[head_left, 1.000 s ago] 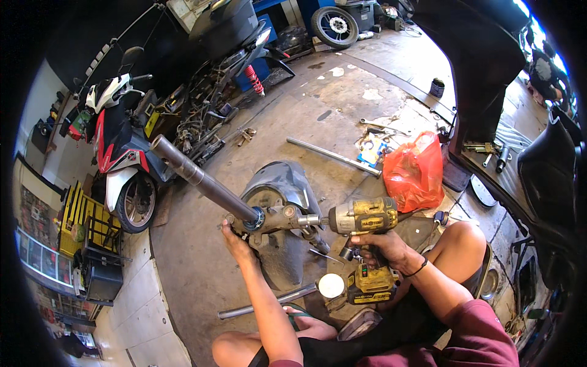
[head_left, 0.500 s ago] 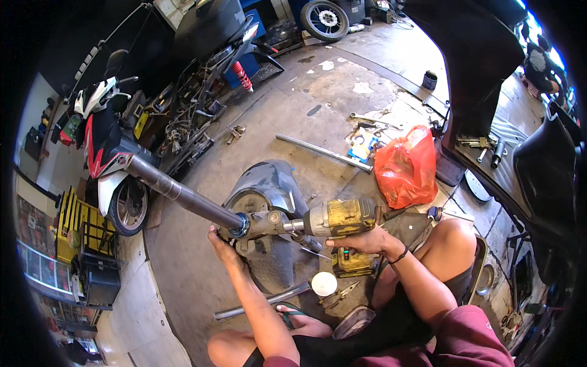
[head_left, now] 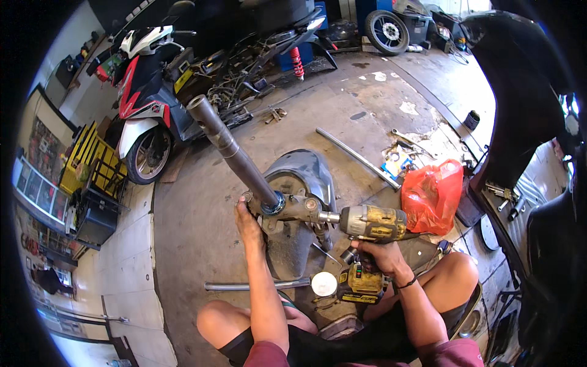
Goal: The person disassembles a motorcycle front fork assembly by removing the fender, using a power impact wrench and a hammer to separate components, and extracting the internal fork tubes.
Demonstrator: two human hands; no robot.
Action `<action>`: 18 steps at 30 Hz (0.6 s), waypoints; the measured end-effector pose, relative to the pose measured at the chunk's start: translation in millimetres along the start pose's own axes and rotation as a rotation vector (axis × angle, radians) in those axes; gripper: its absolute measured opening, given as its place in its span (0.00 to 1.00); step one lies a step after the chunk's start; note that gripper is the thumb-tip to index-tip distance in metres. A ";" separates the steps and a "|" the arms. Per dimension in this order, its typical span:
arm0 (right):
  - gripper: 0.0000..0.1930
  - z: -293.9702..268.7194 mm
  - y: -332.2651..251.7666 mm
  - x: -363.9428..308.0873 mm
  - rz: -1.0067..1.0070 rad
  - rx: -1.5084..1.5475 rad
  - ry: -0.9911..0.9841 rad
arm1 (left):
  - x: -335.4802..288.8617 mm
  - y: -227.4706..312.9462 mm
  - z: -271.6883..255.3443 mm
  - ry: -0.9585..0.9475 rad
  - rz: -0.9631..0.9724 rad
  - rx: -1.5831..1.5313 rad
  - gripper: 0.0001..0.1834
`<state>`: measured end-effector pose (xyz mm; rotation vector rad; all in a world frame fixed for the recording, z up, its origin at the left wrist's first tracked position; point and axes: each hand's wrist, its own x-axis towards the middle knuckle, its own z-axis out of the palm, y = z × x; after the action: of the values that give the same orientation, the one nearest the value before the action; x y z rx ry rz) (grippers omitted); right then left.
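A motorcycle fork clamp with a long dark steering stem stands in front of me, the stem tilted up and to the left. Its left end is in the grip of my left hand, whose fingers are partly hidden under it. My right hand is wrapped round the handle of a yellow and black cordless impact wrench. The wrench's silver socket meets the clamp's right end. A dusty grey front fender is below and behind the clamp.
A red plastic bag lies to the right, near a silver tube and several wrenches. Close to my legs are another metal tube and a white round lid. A red and white scooter stands far left.
The view has turned, shifting the floor and scooter rightward. The steering stem now leans more upright than before. Both hands keep their hold, and the wrench still meets the clamp.
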<state>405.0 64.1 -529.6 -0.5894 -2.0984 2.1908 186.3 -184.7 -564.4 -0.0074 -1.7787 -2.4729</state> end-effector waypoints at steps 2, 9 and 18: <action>0.19 1.6 12.7 0.9 -0.031 0.077 0.014 | -4.3 1.2 0.4 0.011 0.022 0.031 0.26; 0.18 0.3 2.9 -5.4 -0.048 -0.054 -0.028 | -4.9 2.7 -3.1 0.092 0.034 0.185 0.29; 0.17 -11.7 9.0 -5.7 0.034 0.092 -0.042 | 4.1 -3.4 0.7 0.099 0.055 0.218 0.31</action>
<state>415.9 72.9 -537.1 -0.5815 -2.0089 2.3230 181.9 -183.3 -567.1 0.0792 -1.9660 -2.1905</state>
